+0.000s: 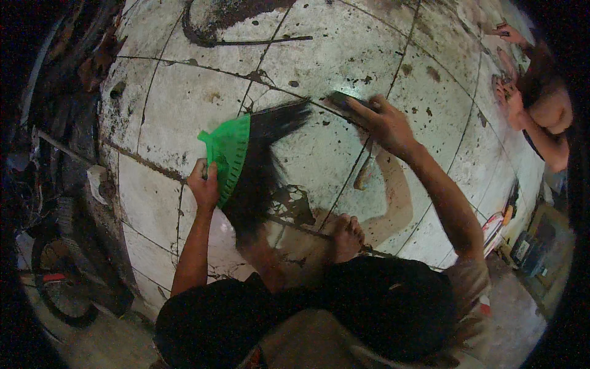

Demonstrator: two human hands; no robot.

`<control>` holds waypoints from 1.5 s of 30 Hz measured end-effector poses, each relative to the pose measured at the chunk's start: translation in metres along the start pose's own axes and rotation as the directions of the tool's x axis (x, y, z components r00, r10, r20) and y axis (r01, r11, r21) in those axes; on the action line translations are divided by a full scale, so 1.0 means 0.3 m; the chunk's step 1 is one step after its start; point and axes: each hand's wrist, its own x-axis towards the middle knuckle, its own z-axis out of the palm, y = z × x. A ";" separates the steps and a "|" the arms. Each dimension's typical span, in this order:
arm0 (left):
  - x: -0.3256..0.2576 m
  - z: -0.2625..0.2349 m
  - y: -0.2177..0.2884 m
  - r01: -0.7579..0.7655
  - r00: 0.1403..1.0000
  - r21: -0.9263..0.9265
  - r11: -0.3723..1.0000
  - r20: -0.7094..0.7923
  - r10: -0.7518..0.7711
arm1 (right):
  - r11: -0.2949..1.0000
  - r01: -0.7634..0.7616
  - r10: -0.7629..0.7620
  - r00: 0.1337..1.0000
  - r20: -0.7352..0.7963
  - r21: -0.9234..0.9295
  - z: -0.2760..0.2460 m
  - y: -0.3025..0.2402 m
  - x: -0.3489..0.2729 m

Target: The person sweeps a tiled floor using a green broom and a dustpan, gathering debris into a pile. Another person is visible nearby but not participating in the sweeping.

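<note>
My left hand (pixel 204 184) is closed round the green plastic head of a broom (pixel 228 154), at its left edge. The broom's long black bristles (pixel 261 163) fan out to the right over the tiled floor, one tuft reaching toward my right hand. Farther off to the right, my right hand (pixel 390 126) grips a dark, flat, oblong object (pixel 347 103) low over the tiles; its kind does not show. Between my hands the floor looks glossy and mirrors my right arm. My bare foot (pixel 348 237) stands on the tiles just beyond my dark-clothed knees.
White floor tiles (pixel 184 92) carry dark stains and crumbs. A dark curved strip (pixel 264 42) lies at the far side. Another person's hand (pixel 510 34) and bare foot (pixel 507 95) show at far right. A bicycle wheel (pixel 64 277) and clutter line the left; boxes (pixel 522 249) stand right.
</note>
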 end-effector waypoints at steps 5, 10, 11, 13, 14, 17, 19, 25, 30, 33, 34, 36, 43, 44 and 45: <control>-0.003 -0.017 0.016 0.108 0.994 -0.026 0.994 0.008 -0.108 | 1.000 0.003 -0.003 1.000 -0.023 0.022 0.024 -0.071 0.078; -0.019 -0.023 -0.014 0.055 0.998 -0.025 0.998 -0.024 -0.056 | 0.972 -0.204 0.206 0.978 -0.013 0.115 0.024 0.011 -0.121; -0.011 -0.012 -0.017 0.030 0.999 -0.030 0.999 -0.043 -0.031 | 0.983 -0.166 0.169 0.985 -0.021 0.080 0.022 -0.021 -0.074; -0.009 -0.003 -0.009 0.007 0.998 -0.055 0.998 -0.067 -0.011 | 0.995 -0.102 0.102 0.994 -0.029 0.011 0.066 -0.112 0.056; -0.020 -0.008 0.008 0.007 0.997 -0.071 0.997 -0.076 -0.012 | 0.993 -0.116 0.117 0.993 -0.024 0.034 0.080 -0.134 0.093; -0.004 -0.026 0.000 0.111 0.990 -0.113 0.987 -0.070 -0.119 | 0.987 -0.120 0.124 0.991 -0.042 0.104 0.119 -0.135 0.101; -0.001 -0.033 -0.014 0.108 0.990 -0.139 0.984 -0.074 -0.119 | 0.988 -0.063 0.077 0.992 -0.102 0.140 0.080 -0.034 -0.026; 0.002 -0.016 -0.011 0.043 0.995 -0.066 0.997 -0.088 -0.048 | 0.901 -0.340 0.338 0.940 0.055 0.270 0.089 -0.145 0.073; -0.001 -0.026 -0.014 0.117 0.989 -0.090 0.989 -0.083 -0.124 | 0.937 -0.231 0.256 0.964 -0.067 0.264 0.117 -0.040 0.017; 0.000 -0.018 -0.019 -0.053 0.987 0.009 0.999 -0.148 0.054 | 0.722 -0.506 0.511 0.850 0.130 0.472 0.014 -0.051 -0.013; -0.002 -0.018 -0.019 -0.030 0.991 -0.012 0.999 -0.130 0.028 | 0.785 -0.446 0.465 0.883 0.067 0.430 0.006 -0.054 -0.003; -0.006 -0.022 -0.025 0.017 0.995 -0.051 0.999 -0.093 -0.022 | 0.653 -0.473 0.504 0.854 0.127 0.591 0.029 -0.093 0.034; -0.001 -0.022 -0.009 -0.010 0.994 -0.127 0.992 -0.112 -0.004 | 0.936 -0.198 0.214 0.977 -0.023 0.290 0.071 -0.029 0.007; 0.007 -0.021 -0.015 -0.054 0.992 -0.119 0.991 -0.115 0.040 | 0.964 -0.191 0.205 0.977 -0.058 0.187 0.044 0.032 -0.040; 0.002 -0.019 -0.023 -0.093 0.990 -0.112 0.989 -0.112 0.080 | 0.979 -0.189 0.196 0.977 -0.087 0.081 0.033 0.064 -0.072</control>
